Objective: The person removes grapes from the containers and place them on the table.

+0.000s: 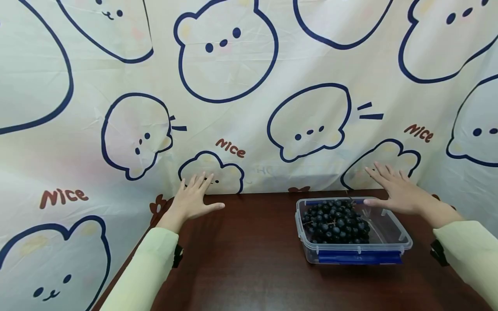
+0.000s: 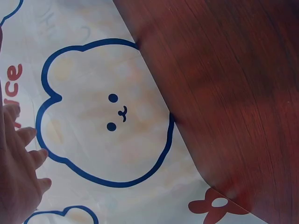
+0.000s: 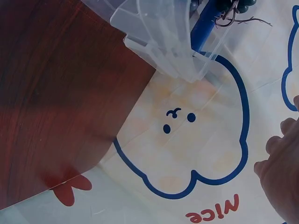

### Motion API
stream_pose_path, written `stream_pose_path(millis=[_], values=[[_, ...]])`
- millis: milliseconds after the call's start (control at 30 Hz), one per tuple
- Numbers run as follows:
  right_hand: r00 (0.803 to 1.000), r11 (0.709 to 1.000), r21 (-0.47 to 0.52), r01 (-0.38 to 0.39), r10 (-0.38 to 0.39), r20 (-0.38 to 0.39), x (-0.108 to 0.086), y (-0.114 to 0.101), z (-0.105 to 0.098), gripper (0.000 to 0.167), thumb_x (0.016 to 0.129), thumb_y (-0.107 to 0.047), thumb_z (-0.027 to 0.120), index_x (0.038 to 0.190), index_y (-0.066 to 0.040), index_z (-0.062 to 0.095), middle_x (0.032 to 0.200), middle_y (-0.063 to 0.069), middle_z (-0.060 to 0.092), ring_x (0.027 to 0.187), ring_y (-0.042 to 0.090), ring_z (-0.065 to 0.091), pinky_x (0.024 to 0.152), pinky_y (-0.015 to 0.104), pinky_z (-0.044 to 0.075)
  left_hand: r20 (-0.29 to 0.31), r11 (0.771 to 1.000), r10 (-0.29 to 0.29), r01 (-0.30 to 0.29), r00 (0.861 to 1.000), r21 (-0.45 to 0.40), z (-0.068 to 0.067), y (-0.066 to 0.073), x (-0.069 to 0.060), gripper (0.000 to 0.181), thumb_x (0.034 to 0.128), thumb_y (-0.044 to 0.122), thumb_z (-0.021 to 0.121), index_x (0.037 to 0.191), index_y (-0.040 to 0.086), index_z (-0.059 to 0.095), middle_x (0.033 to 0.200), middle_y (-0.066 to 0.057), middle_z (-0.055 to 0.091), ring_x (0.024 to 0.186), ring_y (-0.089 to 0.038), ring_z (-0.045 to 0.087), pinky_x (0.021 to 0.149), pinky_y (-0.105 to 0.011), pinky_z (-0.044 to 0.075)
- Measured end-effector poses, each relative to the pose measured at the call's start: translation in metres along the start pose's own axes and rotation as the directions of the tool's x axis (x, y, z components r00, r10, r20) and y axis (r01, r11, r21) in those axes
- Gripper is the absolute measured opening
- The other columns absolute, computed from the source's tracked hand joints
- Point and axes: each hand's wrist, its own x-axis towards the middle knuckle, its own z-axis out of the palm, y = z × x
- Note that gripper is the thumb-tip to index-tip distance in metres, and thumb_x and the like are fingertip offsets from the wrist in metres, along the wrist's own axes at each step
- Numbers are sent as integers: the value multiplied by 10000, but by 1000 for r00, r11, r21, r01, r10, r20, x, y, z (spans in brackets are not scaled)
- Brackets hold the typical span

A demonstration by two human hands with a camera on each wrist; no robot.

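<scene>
Dark grapes (image 1: 336,221) in a bunch fill the left part of a clear plastic container (image 1: 389,247) with blue clips. Above the container's far right corner, my right hand (image 1: 400,194) is held with its fingers spread, gripping nothing. My left hand (image 1: 190,201) is raised over the far left of the table, fingers straight and thumb out, holding nothing. In the right wrist view, a container corner (image 3: 159,42) and a brown grape stem (image 3: 229,21) show near the top; the right hand (image 3: 282,163) is partly cut off. The left wrist view catches only part of the left hand (image 2: 21,172).
A dark brown wooden table (image 1: 249,255) lies under the container. Behind it and at both sides hangs a pale cloth (image 1: 225,121) printed with cartoon animals and red lettering, meeting the table's back edge.
</scene>
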Motion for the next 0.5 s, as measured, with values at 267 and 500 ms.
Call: stream_pose_path(millis=[267, 500], values=[[1000, 1000, -3, 20, -20, -15, -4, 1, 0, 987, 877, -547, 636, 1578, -146, 67, 1577, 275, -4, 1412, 497, -70, 1059, 649, -127, -7, 1000, 5, -5, 1000, -1, 1, 1, -2, 1042, 806, 763, 521, 1568, 137, 184, 1584, -193, 169, 1432, -438, 129, 1111, -629, 11], [1000, 1000, 9, 16, -16, -21, -10, 1, -2, 982, 878, -530, 648, 1579, -149, 76, 1589, 244, -8, 1430, 461, -43, 1089, 611, -103, -31, 1000, 19, -19, 999, 20, 2, 2, -4, 1034, 801, 766, 523, 1558, 126, 230, 1567, -204, 222, 1414, -451, 190, 1104, -645, 54]])
